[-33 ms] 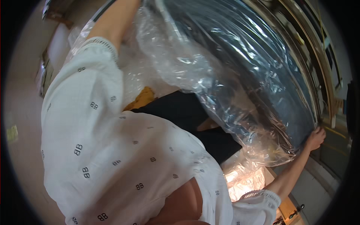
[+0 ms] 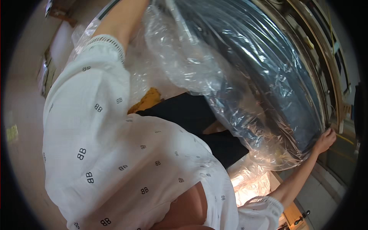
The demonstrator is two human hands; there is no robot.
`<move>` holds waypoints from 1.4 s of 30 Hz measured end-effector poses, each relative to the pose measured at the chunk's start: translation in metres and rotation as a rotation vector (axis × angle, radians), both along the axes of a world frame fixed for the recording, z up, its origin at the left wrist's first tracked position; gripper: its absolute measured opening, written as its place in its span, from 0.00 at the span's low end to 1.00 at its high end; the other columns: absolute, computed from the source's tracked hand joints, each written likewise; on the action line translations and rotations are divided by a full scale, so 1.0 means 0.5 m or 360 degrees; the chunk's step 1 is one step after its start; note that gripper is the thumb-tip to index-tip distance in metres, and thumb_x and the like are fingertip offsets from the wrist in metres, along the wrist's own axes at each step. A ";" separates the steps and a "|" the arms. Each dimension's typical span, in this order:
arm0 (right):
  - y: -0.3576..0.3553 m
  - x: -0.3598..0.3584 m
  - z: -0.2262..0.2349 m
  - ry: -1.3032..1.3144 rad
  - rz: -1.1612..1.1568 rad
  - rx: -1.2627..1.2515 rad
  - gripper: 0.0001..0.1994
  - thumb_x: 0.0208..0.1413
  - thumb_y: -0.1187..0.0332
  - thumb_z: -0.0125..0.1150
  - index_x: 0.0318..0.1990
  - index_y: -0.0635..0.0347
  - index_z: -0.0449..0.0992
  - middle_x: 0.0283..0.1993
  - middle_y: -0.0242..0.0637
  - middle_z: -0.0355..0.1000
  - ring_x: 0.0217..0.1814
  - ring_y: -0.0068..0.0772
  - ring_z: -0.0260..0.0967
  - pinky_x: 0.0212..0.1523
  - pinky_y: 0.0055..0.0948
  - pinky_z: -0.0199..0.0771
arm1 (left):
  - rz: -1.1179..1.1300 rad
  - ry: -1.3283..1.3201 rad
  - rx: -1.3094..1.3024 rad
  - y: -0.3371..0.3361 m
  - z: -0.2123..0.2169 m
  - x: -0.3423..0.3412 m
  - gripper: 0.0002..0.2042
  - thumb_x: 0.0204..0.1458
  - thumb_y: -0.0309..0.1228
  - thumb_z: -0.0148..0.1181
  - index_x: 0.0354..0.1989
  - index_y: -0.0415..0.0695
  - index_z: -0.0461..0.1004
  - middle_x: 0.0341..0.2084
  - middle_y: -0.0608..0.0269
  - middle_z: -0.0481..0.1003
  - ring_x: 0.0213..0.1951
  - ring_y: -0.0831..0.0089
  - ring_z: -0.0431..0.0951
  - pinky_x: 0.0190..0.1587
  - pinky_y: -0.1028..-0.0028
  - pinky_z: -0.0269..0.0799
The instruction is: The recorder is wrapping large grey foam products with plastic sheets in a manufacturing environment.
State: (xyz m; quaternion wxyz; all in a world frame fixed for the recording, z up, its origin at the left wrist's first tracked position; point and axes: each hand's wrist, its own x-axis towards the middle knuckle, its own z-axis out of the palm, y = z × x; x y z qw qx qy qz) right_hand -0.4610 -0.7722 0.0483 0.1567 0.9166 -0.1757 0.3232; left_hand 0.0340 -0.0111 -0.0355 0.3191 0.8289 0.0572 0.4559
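A large dark flat panel (image 2: 260, 69) wrapped in clear crinkled plastic (image 2: 191, 65) leans across the upper right of the head view. My right hand (image 2: 324, 140) is stretched out to its lower right corner, fingers curled over the wrapped edge. My left arm (image 2: 122, 21) in a white short sleeve reaches up along the panel's left side and leaves the picture at the top, so that hand is hidden. My white patterned shirt (image 2: 115, 153) fills the lower left.
Dark trousers (image 2: 191, 113) and a yellow-orange thing (image 2: 147, 99) show below the panel. More loose plastic (image 2: 249, 180) lies bright by my right elbow. A wooden frame (image 2: 326, 65) runs behind the panel at right, and pale floor (image 2: 23, 96) shows at left.
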 end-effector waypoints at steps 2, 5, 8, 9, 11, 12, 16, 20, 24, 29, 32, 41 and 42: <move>0.259 0.044 0.081 -0.0328 0.0445 0.1063 0.12 0.59 0.62 0.47 0.39 0.61 0.70 0.33 0.36 0.67 0.36 0.29 0.64 0.39 0.29 0.64 | -0.0041 0.0042 -0.0127 0.018 0.035 -0.013 0.12 0.52 0.36 0.46 0.34 0.40 0.71 0.34 0.41 0.73 0.39 0.45 0.72 0.42 0.57 0.66; 0.545 -0.061 0.121 0.0137 0.0839 0.2617 0.06 0.55 0.65 0.50 0.32 0.58 0.69 0.27 0.29 0.61 0.27 0.19 0.55 0.29 0.19 0.57 | -0.0011 0.0049 -0.0235 -0.009 0.054 -0.011 0.12 0.53 0.36 0.46 0.35 0.41 0.71 0.34 0.42 0.73 0.40 0.46 0.72 0.43 0.57 0.66; 0.728 -0.142 -0.012 0.1614 0.0760 0.3462 0.15 0.53 0.65 0.53 0.43 0.69 0.70 0.42 0.49 0.71 0.44 0.37 0.70 0.44 0.28 0.68 | 0.0078 0.0004 -0.0199 0.024 0.056 0.005 0.13 0.53 0.37 0.45 0.35 0.41 0.71 0.35 0.42 0.73 0.41 0.47 0.72 0.43 0.58 0.66; 0.768 -0.156 -0.070 0.1436 0.0873 0.2827 0.19 0.53 0.64 0.54 0.46 0.71 0.67 0.44 0.55 0.69 0.47 0.45 0.68 0.48 0.31 0.66 | 0.0046 0.0068 -0.0303 -0.015 0.041 -0.003 0.14 0.53 0.38 0.45 0.35 0.40 0.70 0.35 0.42 0.73 0.41 0.47 0.72 0.44 0.58 0.66; 0.792 -0.161 -0.192 0.0950 0.0815 0.1710 0.24 0.53 0.63 0.53 0.52 0.74 0.62 0.49 0.61 0.65 0.52 0.56 0.63 0.54 0.36 0.61 | -0.0035 0.0068 -0.0371 -0.044 0.026 -0.010 0.14 0.53 0.39 0.45 0.35 0.40 0.71 0.35 0.42 0.73 0.41 0.47 0.72 0.44 0.59 0.66; 0.777 -0.145 -0.248 0.0662 0.0677 0.1196 0.25 0.54 0.62 0.52 0.54 0.75 0.60 0.52 0.62 0.63 0.54 0.59 0.60 0.57 0.37 0.57 | -0.0059 0.0044 -0.0434 -0.047 0.021 -0.010 0.14 0.53 0.39 0.46 0.36 0.40 0.71 0.36 0.42 0.73 0.41 0.48 0.72 0.44 0.59 0.66; 0.752 -0.038 -0.337 0.0326 0.0568 0.1704 0.17 0.56 0.64 0.49 0.50 0.66 0.66 0.49 0.51 0.67 0.51 0.46 0.64 0.54 0.34 0.60 | -0.0009 -0.0027 -0.0313 0.004 0.035 0.007 0.15 0.52 0.40 0.47 0.37 0.40 0.71 0.35 0.43 0.73 0.40 0.49 0.72 0.44 0.60 0.66; 0.730 -0.036 -0.292 0.0262 0.0794 0.2196 0.09 0.60 0.67 0.45 0.40 0.63 0.67 0.32 0.36 0.70 0.41 0.26 0.68 0.49 0.26 0.64 | -0.0148 -0.0008 -0.0421 -0.009 0.026 -0.039 0.14 0.50 0.39 0.50 0.36 0.40 0.71 0.34 0.45 0.74 0.39 0.51 0.73 0.43 0.62 0.66; 0.667 -0.073 -0.181 0.0353 0.0719 0.3271 0.07 0.59 0.65 0.47 0.35 0.56 0.69 0.30 0.32 0.69 0.40 0.25 0.68 0.51 0.27 0.64 | -0.0247 -0.0073 -0.0474 -0.046 0.054 -0.076 0.14 0.51 0.38 0.50 0.36 0.39 0.71 0.33 0.45 0.74 0.39 0.52 0.73 0.43 0.62 0.67; 0.744 -0.048 -0.144 0.1246 0.0998 0.3024 0.10 0.56 0.67 0.49 0.43 0.58 0.70 0.40 0.30 0.71 0.44 0.21 0.66 0.47 0.22 0.63 | -0.0112 -0.0072 -0.0380 -0.006 0.061 -0.045 0.13 0.51 0.37 0.50 0.36 0.39 0.71 0.34 0.46 0.74 0.39 0.53 0.73 0.42 0.63 0.66; 0.736 -0.024 -0.213 0.0683 0.0814 0.2398 0.13 0.55 0.66 0.51 0.46 0.61 0.68 0.40 0.38 0.70 0.44 0.31 0.66 0.43 0.28 0.66 | -0.0214 -0.0156 -0.0404 -0.022 0.042 -0.037 0.13 0.52 0.37 0.50 0.38 0.39 0.71 0.34 0.46 0.74 0.39 0.53 0.73 0.43 0.63 0.66; 0.745 0.007 -0.243 0.0515 0.0767 0.1439 0.21 0.50 0.57 0.57 0.46 0.64 0.70 0.46 0.56 0.67 0.48 0.55 0.65 0.46 0.42 0.65 | -0.0236 -0.0022 -0.0479 -0.015 0.054 -0.076 0.16 0.53 0.39 0.49 0.40 0.39 0.72 0.35 0.48 0.74 0.40 0.57 0.74 0.44 0.66 0.67; 0.767 0.026 -0.258 0.0507 0.0620 0.1225 0.19 0.51 0.55 0.55 0.45 0.60 0.73 0.48 0.51 0.68 0.50 0.54 0.64 0.47 0.43 0.64 | -0.0250 -0.0038 -0.0463 -0.001 0.062 -0.075 0.15 0.52 0.39 0.49 0.40 0.39 0.72 0.35 0.48 0.74 0.40 0.58 0.74 0.44 0.66 0.67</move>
